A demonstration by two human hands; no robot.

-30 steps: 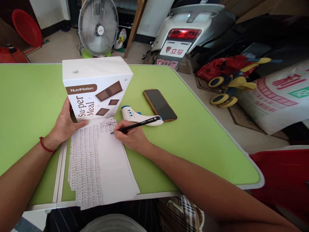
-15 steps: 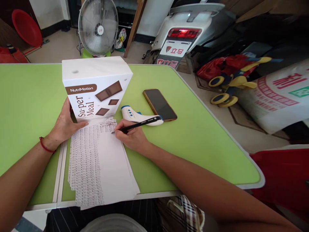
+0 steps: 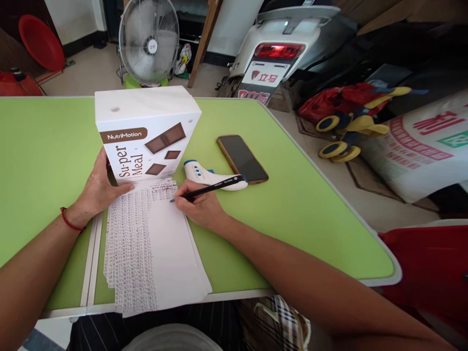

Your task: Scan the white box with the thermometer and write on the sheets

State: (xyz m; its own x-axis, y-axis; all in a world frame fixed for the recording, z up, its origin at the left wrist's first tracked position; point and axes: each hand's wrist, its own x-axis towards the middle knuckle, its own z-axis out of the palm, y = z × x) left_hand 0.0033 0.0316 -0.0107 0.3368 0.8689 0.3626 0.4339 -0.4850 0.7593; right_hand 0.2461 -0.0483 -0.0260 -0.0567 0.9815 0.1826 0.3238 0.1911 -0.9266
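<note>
My right hand [image 3: 200,207] pinches a slim black pen [image 3: 219,185]. Its tip meets the top sheet of written paper [image 3: 175,253], near the end of short rows of handwriting. Dense rows of small script cover the sheet's left part, and other sheets lie beneath it. A white NutriMotion "Su-per Meal" box [image 3: 127,122] stands upright at the far end of the paper. Round its lower left corner is my left hand [image 3: 98,187], thumb stretched along the box's base onto the paper, the other fingers partly hidden behind its side.
A white infrared thermometer [image 3: 197,171] lies right of the box, beside a phone [image 3: 243,157] on the green table [image 3: 292,229]. Beyond the table are a floor fan [image 3: 149,44], a white scooter [image 3: 274,44], a yellow-and-blue toy [image 3: 351,129] and a large printed sack [image 3: 427,141].
The pen and my right hand have shifted very slightly to the right. My left hand, the box and the paper look nearly unchanged.
</note>
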